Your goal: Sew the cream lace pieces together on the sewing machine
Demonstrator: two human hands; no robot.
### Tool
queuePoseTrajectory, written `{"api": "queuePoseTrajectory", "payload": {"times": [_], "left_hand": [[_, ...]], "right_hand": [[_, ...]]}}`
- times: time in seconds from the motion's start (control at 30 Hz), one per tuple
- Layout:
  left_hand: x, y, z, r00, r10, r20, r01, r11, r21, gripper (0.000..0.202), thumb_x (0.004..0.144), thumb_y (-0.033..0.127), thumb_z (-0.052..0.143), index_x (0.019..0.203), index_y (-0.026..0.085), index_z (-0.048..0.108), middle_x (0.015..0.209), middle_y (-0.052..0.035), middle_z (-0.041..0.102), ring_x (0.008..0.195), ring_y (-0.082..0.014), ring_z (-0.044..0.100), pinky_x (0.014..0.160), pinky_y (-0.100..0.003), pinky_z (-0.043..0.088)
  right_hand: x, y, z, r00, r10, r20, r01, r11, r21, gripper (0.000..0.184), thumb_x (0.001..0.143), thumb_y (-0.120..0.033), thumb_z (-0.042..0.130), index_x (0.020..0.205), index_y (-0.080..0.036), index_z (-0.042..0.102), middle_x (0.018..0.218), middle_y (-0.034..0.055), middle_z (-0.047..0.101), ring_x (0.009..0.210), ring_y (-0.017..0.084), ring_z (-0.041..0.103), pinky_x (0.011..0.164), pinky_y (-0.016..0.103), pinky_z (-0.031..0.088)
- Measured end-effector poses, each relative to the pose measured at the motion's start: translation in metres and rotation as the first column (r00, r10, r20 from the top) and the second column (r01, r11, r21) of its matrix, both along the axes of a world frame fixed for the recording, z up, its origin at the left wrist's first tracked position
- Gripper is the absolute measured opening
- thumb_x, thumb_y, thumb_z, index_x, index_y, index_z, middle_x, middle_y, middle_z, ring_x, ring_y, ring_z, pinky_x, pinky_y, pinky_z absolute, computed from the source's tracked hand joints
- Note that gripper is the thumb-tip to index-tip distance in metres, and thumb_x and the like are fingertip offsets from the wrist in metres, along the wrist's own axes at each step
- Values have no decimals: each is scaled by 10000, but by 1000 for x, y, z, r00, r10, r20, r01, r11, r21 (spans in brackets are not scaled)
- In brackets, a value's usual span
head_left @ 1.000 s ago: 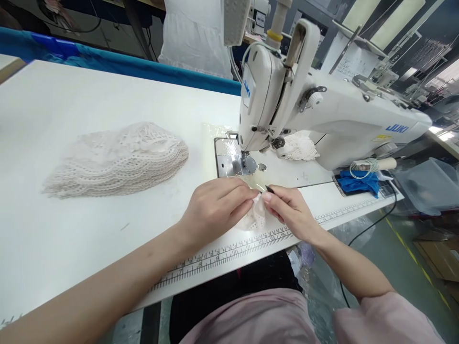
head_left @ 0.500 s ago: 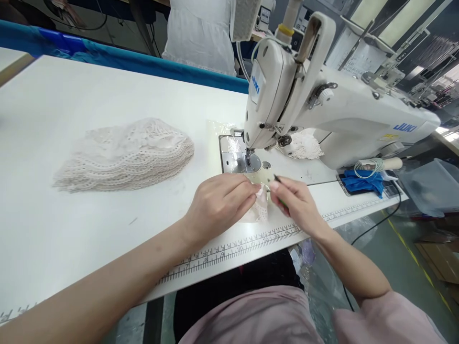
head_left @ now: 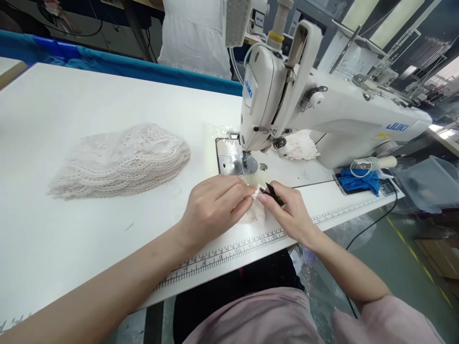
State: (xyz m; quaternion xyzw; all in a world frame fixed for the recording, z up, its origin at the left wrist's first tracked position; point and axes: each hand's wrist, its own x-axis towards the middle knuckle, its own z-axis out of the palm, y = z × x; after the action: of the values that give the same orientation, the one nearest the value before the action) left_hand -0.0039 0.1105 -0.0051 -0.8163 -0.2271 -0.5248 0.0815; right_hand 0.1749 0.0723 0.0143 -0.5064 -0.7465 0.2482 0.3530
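Observation:
My left hand [head_left: 218, 203] pinches a small piece of white lace fabric [head_left: 257, 211] just in front of the sewing machine's needle plate [head_left: 233, 164]. The lace hangs below my fingertips, partly hidden by them. Close on the right, my right hand [head_left: 290, 210] is closed around small black thread snips [head_left: 274, 194], their tips at the upper edge of the lace. Fingers of both hands almost meet there. Behind them stands the white sewing machine [head_left: 272, 95], its presser foot over the plate.
A stack of white lace pieces [head_left: 122, 162] lies on the white table at left. More lace [head_left: 299, 145] sits under the machine arm. Blue cloth [head_left: 358, 180] and a thread cone [head_left: 387, 162] rest at right, near a clear plastic bin [head_left: 432, 184]. A printed ruler [head_left: 222, 260] runs along the front edge.
My right hand has moved left to the lace, bringing the snips against its upper edge. My left hand keeps its pinch. The whole view has shifted slightly.

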Motion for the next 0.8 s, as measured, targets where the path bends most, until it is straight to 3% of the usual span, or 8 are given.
{"api": "queuePoseTrajectory", "payload": {"times": [0.17,0.27,0.5,0.8], "left_hand": [[0,0,1,1000,-18,-3,18,1000,-1,129,779,30,661,810,140,602,690,-41,692,611,-147,649,544,-261,531],[0,0,0,999,-33,-10,33,999,5,131,777,26,666,814,134,602,695,-47,697,621,-152,657,555,-269,541],[3,-3,2,997,-61,-39,63,997,45,145,774,35,682,830,138,597,694,-35,701,654,-158,672,612,-280,570],[3,-3,0,998,-41,-42,42,999,26,109,818,51,633,871,144,613,687,-26,687,660,-145,668,604,-262,567]], "right_hand": [[0,3,-3,1000,-16,3,15,1000,26,428,956,-415,473,638,-211,271,586,-64,284,536,73,267,510,243,232],[0,2,-2,997,5,-75,-7,1000,-20,456,943,-408,501,612,-206,261,572,-65,250,534,70,241,502,246,214],[-2,-4,6,936,128,-327,-204,956,-212,436,910,-390,557,585,-204,333,570,-63,265,523,70,249,486,250,212],[-1,-9,6,935,171,-311,-229,960,-160,429,920,-341,552,580,-201,332,562,-66,272,514,66,248,485,246,226]]}}
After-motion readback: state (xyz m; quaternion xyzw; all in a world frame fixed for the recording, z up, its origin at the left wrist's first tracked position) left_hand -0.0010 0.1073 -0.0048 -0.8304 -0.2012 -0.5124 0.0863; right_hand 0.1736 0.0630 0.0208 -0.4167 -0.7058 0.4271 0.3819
